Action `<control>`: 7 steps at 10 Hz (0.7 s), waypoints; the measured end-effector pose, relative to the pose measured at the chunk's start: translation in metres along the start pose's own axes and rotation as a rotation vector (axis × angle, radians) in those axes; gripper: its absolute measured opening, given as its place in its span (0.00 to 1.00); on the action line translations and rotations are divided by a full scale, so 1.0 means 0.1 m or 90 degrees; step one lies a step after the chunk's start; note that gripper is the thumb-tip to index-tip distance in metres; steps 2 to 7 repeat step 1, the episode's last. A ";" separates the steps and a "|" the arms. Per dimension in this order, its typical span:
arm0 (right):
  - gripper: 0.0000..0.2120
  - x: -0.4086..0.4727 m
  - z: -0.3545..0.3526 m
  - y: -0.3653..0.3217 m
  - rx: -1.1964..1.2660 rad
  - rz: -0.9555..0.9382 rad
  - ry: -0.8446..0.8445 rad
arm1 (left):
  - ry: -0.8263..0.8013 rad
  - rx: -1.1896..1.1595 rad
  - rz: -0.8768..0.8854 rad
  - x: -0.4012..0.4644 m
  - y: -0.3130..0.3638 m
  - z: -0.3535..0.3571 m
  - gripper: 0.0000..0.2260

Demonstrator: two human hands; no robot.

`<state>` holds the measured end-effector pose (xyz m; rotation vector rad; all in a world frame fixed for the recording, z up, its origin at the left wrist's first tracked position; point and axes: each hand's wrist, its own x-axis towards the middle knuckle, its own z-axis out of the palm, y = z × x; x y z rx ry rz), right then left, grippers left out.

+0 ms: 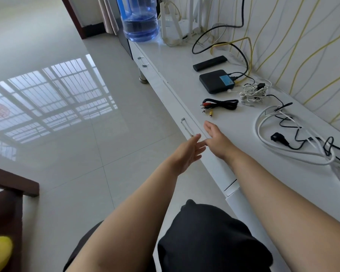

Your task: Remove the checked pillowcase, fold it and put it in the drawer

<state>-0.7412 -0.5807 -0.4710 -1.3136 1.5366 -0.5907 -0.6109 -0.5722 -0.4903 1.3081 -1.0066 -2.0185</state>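
Observation:
A long white cabinet (pixel 234 122) runs along the right wall, with a drawer front (pixel 177 107) below its top edge. The drawer's metal handle (pixel 186 127) stands just beyond my fingertips. My left hand (pixel 188 152) stretches out with straight fingers, its tips close to the handle's near end. My right hand (pixel 216 138) lies open over the cabinet's front edge, fingers extended. Both hands are empty. The drawer looks closed. No checked pillowcase is in view.
On the cabinet top lie a black box (pixel 216 81), a remote (pixel 209 63), an AV cable (pixel 220 106), white and black cords (pixel 294 138), a router (pixel 179 26) and a blue water bottle (pixel 139 20). A dark wooden chair (pixel 10 193) stands at left on glossy tile.

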 end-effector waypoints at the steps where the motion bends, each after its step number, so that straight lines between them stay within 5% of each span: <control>1: 0.27 -0.21 -0.01 -0.13 0.117 -0.007 0.001 | 0.040 0.111 0.045 -0.37 0.11 0.02 0.19; 7: 0.27 -0.21 -0.01 -0.13 0.117 -0.007 0.001 | 0.040 0.111 0.045 -0.37 0.11 0.02 0.19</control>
